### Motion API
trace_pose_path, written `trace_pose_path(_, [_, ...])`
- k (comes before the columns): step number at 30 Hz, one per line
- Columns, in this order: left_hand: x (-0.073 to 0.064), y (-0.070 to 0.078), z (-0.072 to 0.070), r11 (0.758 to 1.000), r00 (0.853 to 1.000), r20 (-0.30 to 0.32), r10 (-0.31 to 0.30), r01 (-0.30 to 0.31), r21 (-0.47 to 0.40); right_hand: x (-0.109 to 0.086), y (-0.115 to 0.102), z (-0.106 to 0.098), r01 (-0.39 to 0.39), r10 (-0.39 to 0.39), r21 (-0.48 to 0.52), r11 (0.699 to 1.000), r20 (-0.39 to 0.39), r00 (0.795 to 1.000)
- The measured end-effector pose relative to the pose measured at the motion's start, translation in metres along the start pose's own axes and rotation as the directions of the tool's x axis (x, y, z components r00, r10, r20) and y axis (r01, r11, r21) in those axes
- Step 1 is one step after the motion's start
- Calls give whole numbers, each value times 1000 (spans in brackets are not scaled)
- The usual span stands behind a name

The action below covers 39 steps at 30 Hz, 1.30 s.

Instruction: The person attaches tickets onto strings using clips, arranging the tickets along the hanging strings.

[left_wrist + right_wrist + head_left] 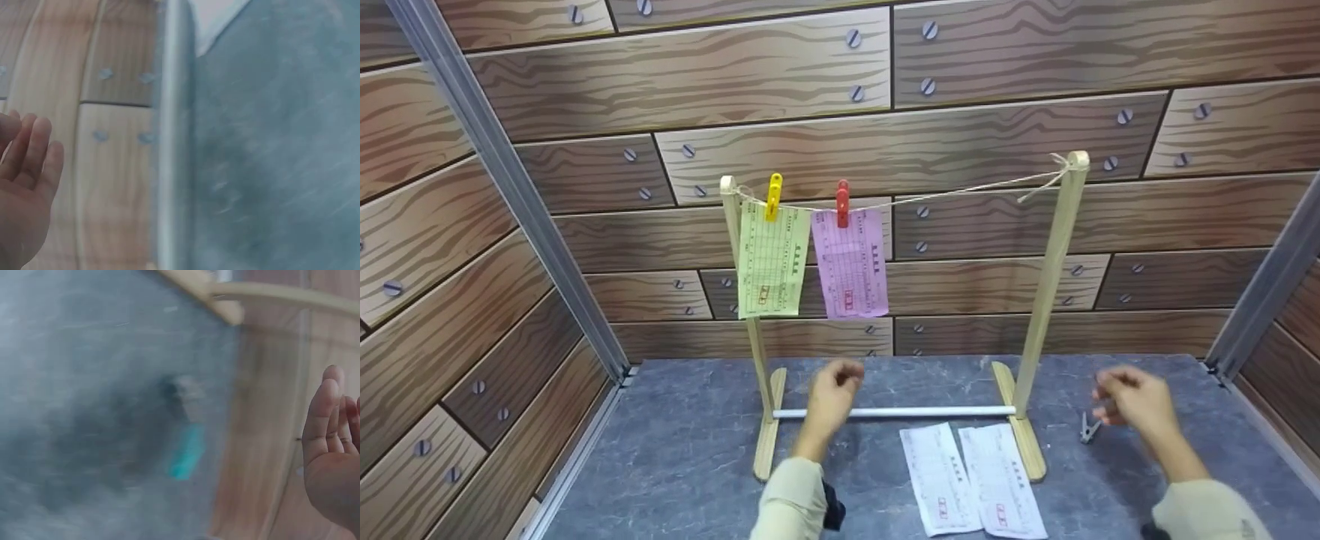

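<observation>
Your left hand (831,397) is hovering loose and empty at lower centre, your right hand (1140,405) is hanging likewise beside the grey clip (1086,435) at lower right, where a careless reach could be knocking it away

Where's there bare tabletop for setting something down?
Bare grey marbled tabletop lies left of the pale wooden frame. It's crowded near the frame's right foot: two white printed paper slips, a grey clip and the right hand.

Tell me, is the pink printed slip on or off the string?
On. The pink printed slip hangs from the string, clipped by the red clothespin.
</observation>
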<state>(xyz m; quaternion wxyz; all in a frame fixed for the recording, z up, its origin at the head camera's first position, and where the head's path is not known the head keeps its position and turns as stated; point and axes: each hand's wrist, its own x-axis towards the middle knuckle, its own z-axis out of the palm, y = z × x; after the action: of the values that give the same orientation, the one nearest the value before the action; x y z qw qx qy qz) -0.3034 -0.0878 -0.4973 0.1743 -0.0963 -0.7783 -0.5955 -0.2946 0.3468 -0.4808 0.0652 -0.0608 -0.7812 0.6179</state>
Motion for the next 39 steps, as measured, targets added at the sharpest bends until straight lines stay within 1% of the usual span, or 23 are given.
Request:
trace_pose_path(4, [-18,-18,18,998,998,28,-64,63,30,-3,38,2,-54,52,-106,993,-24,998])
trace_pose_path(7, [-29,-27,33,995,996,34,-78,75,68,-4,58,2,-105,106,-198,974,-7,994])
trace_pose_path(9, [-36,-33,43,991,996,25,-85,82,106,-4,66,3,-135,141,-257,957,5,990])
trace_pose_path(11, [-44,-36,53,985,997,8,-80,78,156,-4,71,4,-149,165,-315,937,24,986])
trace_pose_path(13, [-51,-39,62,972,996,-2,-84,82,220,-3,73,6,-155,179,-370,916,31,983])
trace_pose_path(14, [-54,-39,66,961,996,-7,-93,92,260,-2,73,8,-157,185,-397,904,31,982])
trace_pose_path(17, [-61,-39,76,922,992,-6,-122,116,370,-1,72,11,-132,174,-498,857,39,984])
trace_pose_path(19, [-63,-39,80,898,989,5,-145,129,421,0,72,12,-87,142,-575,814,52,989])
trace_pose_path(21, [-65,-38,82,882,987,27,-158,129,453,0,73,12,-31,96,-640,768,67,993])
trace_pose_path(22, [-65,-38,83,876,986,40,-162,125,465,-1,73,12,-11,81,-660,751,75,994])
trace_pose_path(24, [-67,-39,83,870,985,62,-159,110,480,-2,75,11,8,67,-679,734,84,994])
trace_pose_path(25, [-67,-38,82,870,985,71,-155,102,483,-2,75,11,0,73,-670,742,81,994])
trace_pose_path(27, [-68,-38,81,872,986,80,-149,92,481,-4,74,11,-45,114,-632,774,69,991])
trace_pose_path(30, [-69,-38,79,878,988,89,-123,66,474,-7,73,10,-114,160,-561,820,34,986])
trace_pose_path(34, [-69,-38,77,884,987,114,-114,49,466,-10,74,5,-163,179,-472,867,-11,984])
trace_pose_path(37, [-70,-39,76,890,984,124,-128,59,452,-11,76,1,-214,214,-370,904,-41,976])
trace_pose_path(39, [-69,-40,75,895,982,125,-140,71,440,-11,78,-1,-251,246,-280,927,-50,968])
